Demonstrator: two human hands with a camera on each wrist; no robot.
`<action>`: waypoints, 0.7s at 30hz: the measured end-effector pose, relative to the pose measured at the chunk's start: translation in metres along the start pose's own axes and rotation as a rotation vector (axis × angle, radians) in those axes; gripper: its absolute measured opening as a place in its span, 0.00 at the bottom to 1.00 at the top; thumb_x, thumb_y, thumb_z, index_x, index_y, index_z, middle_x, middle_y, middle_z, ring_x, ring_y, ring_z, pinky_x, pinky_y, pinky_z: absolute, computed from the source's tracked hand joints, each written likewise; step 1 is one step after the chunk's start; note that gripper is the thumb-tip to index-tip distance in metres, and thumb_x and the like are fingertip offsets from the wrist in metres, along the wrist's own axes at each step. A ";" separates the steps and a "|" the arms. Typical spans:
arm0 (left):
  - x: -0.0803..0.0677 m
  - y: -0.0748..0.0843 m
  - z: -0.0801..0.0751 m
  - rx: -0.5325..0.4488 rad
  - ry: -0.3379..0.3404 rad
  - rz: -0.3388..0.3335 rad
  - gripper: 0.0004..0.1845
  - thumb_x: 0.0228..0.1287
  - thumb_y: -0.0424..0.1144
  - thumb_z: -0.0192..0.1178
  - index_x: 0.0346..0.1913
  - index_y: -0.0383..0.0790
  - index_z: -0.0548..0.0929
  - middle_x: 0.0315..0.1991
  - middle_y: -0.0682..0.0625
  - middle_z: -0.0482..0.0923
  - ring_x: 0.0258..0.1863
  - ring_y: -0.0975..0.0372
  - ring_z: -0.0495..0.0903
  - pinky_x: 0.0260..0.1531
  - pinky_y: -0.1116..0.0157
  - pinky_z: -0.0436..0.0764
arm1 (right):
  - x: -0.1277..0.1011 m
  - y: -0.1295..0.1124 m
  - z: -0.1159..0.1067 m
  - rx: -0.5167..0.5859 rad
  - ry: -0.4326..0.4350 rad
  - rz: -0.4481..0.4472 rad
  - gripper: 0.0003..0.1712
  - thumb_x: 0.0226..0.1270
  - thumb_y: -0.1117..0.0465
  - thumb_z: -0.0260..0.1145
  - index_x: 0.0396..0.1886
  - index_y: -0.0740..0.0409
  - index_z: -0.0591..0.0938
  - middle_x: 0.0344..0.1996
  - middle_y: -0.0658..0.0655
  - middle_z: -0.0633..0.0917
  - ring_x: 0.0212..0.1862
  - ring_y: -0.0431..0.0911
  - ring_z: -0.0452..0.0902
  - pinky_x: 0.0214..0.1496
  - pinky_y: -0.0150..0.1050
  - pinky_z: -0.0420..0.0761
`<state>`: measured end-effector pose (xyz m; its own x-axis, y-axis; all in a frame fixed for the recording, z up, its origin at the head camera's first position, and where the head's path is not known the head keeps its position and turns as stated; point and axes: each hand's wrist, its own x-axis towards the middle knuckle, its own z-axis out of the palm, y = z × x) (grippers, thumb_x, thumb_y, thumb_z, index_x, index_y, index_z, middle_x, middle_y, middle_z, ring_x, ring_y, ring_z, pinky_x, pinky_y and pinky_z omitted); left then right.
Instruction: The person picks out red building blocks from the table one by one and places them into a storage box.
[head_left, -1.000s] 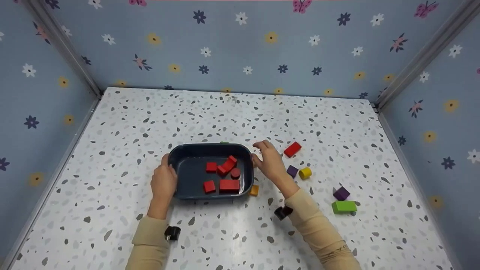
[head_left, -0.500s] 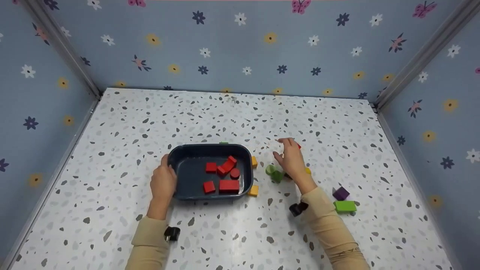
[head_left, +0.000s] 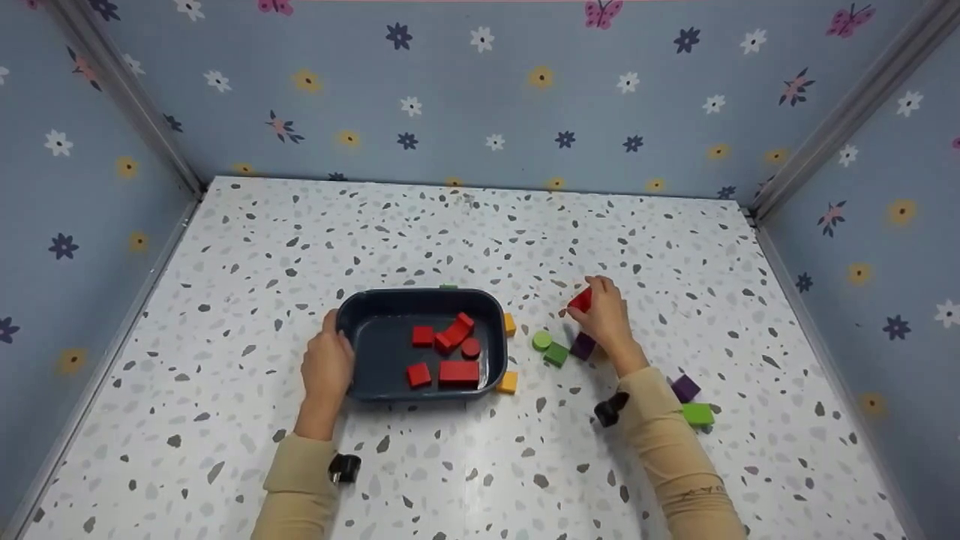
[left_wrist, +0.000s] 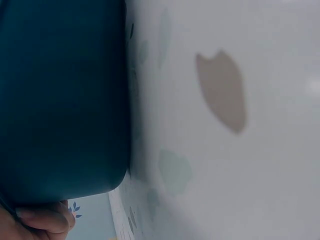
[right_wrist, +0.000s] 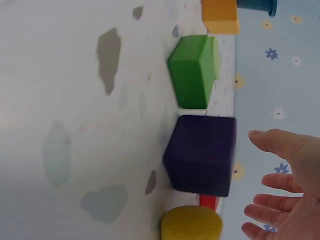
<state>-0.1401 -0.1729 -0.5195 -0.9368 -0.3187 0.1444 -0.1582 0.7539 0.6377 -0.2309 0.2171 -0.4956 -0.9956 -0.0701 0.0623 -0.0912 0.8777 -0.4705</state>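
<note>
A dark blue tub point(head_left: 420, 393) stands left of centre in the head view. My left hand point(head_left: 328, 364) grips its left rim; in the left wrist view fingers point(left_wrist: 47, 220) curl at its edge. Inside lie several red blocks, including a long red block point(head_left: 458, 372) and a red cylinder point(head_left: 470, 347). My right hand point(head_left: 606, 319) reaches over a red block point(head_left: 580, 300) on the table, thumb and fingers spread about it. In the right wrist view my right hand point(right_wrist: 295, 185) appears with fingers apart, not holding anything, while the red block point(right_wrist: 208, 201) shows partly behind a purple cube point(right_wrist: 202, 155).
Near my right hand lie a green block point(head_left: 556, 355), a light green cylinder point(head_left: 542, 341) and a yellow cylinder point(right_wrist: 191, 224). Two orange blocks, one point(head_left: 508, 382) nearer me, sit by the tub's right side. Another purple cube point(head_left: 685, 388) and a lime block point(head_left: 698, 414) lie farther right.
My right hand has left the tub's right side and moved right to the red block, uncovering the green block and light green cylinder. The left hand and tub stay put.
</note>
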 end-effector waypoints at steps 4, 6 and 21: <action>0.000 0.001 -0.001 0.011 0.000 -0.001 0.20 0.63 0.29 0.44 0.58 0.33 0.65 0.39 0.28 0.75 0.32 0.40 0.77 0.24 0.47 0.71 | 0.004 0.009 0.002 -0.010 -0.063 0.059 0.39 0.54 0.56 0.66 0.62 0.66 0.61 0.58 0.68 0.63 0.58 0.59 0.60 0.57 0.52 0.60; 0.000 0.001 -0.001 0.015 0.001 -0.003 0.20 0.63 0.29 0.44 0.58 0.33 0.65 0.39 0.28 0.75 0.31 0.40 0.77 0.24 0.47 0.71 | 0.007 0.013 0.004 -0.016 -0.094 0.094 0.41 0.55 0.54 0.66 0.63 0.65 0.59 0.60 0.68 0.61 0.59 0.59 0.59 0.58 0.52 0.59; -0.001 0.001 0.000 0.005 0.018 0.013 0.20 0.62 0.28 0.45 0.58 0.31 0.66 0.38 0.27 0.75 0.30 0.40 0.77 0.23 0.47 0.72 | 0.018 0.023 0.012 -0.059 -0.203 0.170 0.46 0.55 0.53 0.65 0.67 0.63 0.51 0.64 0.69 0.52 0.63 0.61 0.50 0.60 0.56 0.51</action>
<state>-0.1396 -0.1725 -0.5190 -0.9331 -0.3188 0.1662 -0.1476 0.7612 0.6315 -0.2511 0.2301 -0.5162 -0.9810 -0.0077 -0.1940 0.0733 0.9106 -0.4067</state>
